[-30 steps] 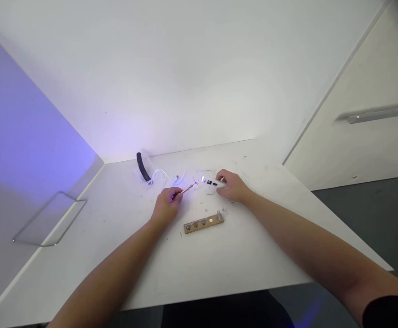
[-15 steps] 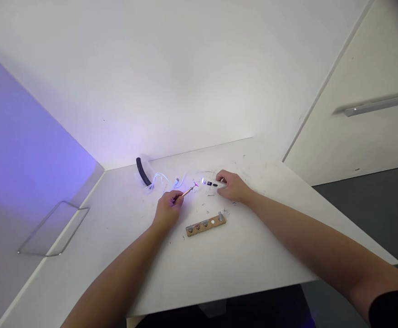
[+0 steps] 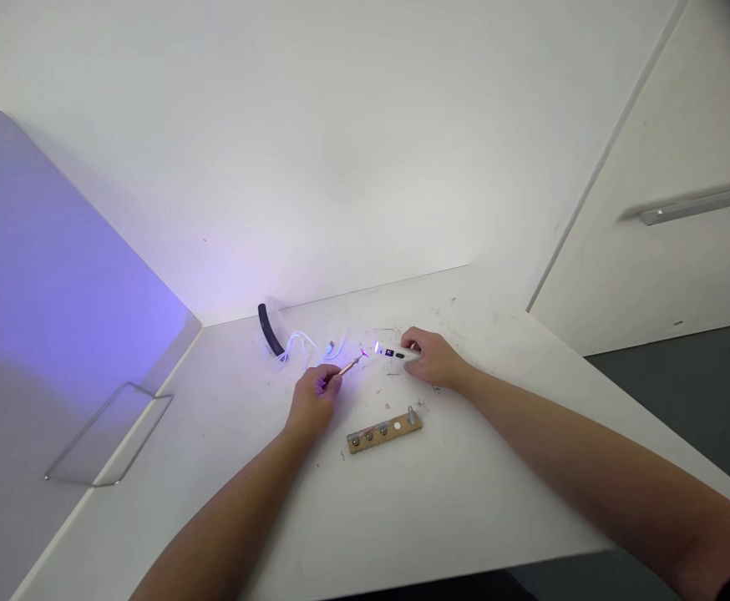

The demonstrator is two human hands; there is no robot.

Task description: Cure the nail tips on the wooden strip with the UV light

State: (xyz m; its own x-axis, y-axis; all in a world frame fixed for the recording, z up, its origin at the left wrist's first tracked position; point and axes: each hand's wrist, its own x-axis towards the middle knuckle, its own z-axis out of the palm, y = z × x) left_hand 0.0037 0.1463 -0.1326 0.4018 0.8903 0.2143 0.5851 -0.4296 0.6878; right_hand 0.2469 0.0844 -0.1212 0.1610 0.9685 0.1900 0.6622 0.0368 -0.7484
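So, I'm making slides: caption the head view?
Left hand holds a slim tool, tip before the glowing end of a white device in the right hand; a tan strip lies nearer.

no lettering can be read; the dark display (image 3: 389,352) on the white device (image 3: 395,354) is too small.
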